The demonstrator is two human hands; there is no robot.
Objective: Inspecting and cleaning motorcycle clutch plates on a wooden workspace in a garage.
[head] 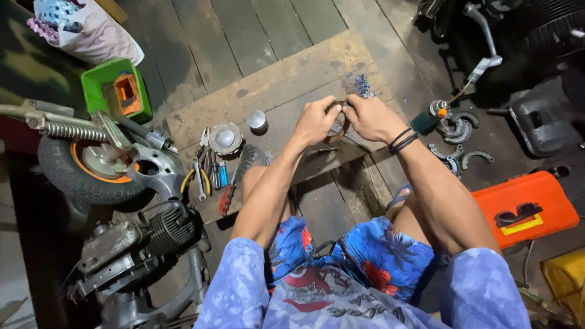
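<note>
Wooden planks, dark and worn, form the floor; a paler wooden board (274,91) lies across them and serves as the work surface. On the board rest a round metal cover (225,138), a small metal cap (256,119), pliers and screwdrivers (210,173) and a bag of small hardware (358,85). A small wheel with an orange hub (91,163) and an engine (155,231) lie to the left; brake shoes (454,137) and an orange case (525,208) lie to the right. The left hand (315,120) and the right hand (372,117) meet above the board, fingers curled, both gripping a thin brownish ring (341,125). The ring is mostly hidden between the hands; only part of its arc shows.
</note>
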